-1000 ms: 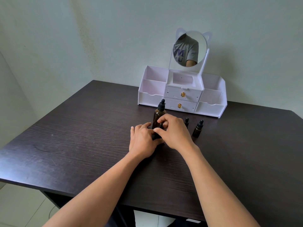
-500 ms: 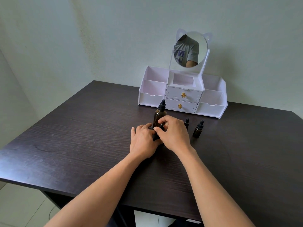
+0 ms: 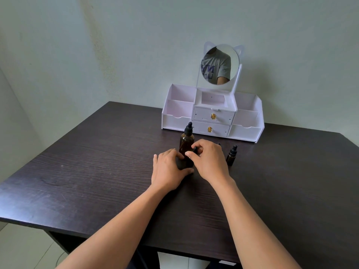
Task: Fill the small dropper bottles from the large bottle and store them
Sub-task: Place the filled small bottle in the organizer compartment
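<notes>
A large amber dropper bottle (image 3: 186,139) with a black dropper cap stands upright on the dark table. Right in front of it my left hand (image 3: 169,168) grips the body of a small dark dropper bottle (image 3: 184,164), mostly hidden by my fingers. My right hand (image 3: 208,159) pinches that small bottle's black cap (image 3: 194,149) between thumb and fingers. Another small dropper bottle (image 3: 231,155) stands capped to the right of my right hand. The tip of a third small bottle (image 3: 219,144) peeks out behind my right hand.
A white organiser (image 3: 174,121) with open side compartments, two gold-knobbed drawers and a cat-ear mirror (image 3: 219,65) stands at the back of the dark wooden table (image 3: 97,162), against the wall. The table's front edge is near me.
Both hands stay on the small bottle. My right fingers have shifted slightly round its cap. The other bottles have not moved.
</notes>
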